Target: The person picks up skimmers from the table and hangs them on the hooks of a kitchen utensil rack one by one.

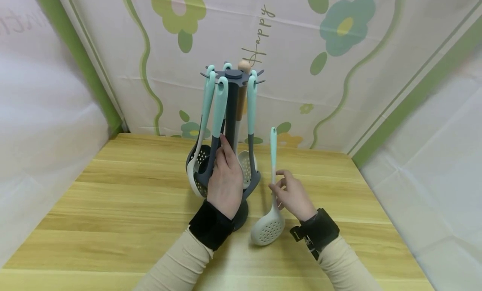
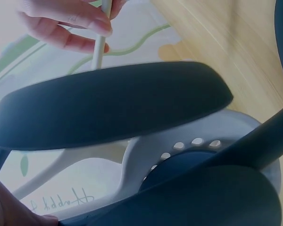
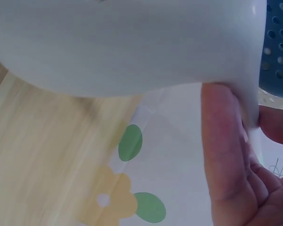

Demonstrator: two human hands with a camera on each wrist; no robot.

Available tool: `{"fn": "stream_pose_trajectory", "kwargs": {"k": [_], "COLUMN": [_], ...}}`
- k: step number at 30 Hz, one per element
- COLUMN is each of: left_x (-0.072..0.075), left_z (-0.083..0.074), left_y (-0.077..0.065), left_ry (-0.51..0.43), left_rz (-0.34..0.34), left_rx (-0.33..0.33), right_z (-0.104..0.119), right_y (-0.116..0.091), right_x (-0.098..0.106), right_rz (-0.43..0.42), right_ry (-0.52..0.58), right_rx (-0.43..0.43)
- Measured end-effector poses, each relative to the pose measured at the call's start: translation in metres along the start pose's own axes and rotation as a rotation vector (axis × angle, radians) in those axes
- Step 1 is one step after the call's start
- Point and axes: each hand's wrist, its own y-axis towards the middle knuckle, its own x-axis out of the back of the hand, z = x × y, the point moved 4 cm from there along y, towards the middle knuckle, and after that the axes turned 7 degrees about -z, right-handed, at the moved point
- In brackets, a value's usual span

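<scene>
My right hand [image 1: 293, 195] pinches the shaft of a pale skimmer [image 1: 268, 228] with a mint handle and a round, perforated head. The skimmer is upright, head down, just right of a dark utensil stand [image 1: 234, 75]. Its smooth pale head fills the top of the right wrist view, beside my fingers [image 3: 224, 150]. My left hand [image 1: 226, 184] reaches in among the hanging utensils, in front of the stand's pole. In the left wrist view its thumb [image 2: 14, 209] lies against a dark shaft; the other fingers' hold is hidden.
Several mint-handled utensils [image 1: 220, 111] hang around the stand, some dark, some pale. A wooden-knobbed tool [image 1: 244, 66] hangs behind. The wooden table [image 1: 124, 207] meets a flower-printed back cloth [image 1: 293, 73], with pale cloth walls at both sides.
</scene>
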Motion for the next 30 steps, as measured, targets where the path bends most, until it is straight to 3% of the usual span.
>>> {"fn": "stream_pose_trajectory", "kwargs": {"k": [30], "left_x": [0.003], "left_z": [-0.004], "left_y": [-0.004], "left_ry": [-0.095], "left_rz": [0.047], "left_rx": [0.001], "right_z": [0.006], "right_y": [-0.012], "right_x": [0.007], "right_rz": [-0.07], "right_ry": [-0.02], "right_rx": [0.059]}}
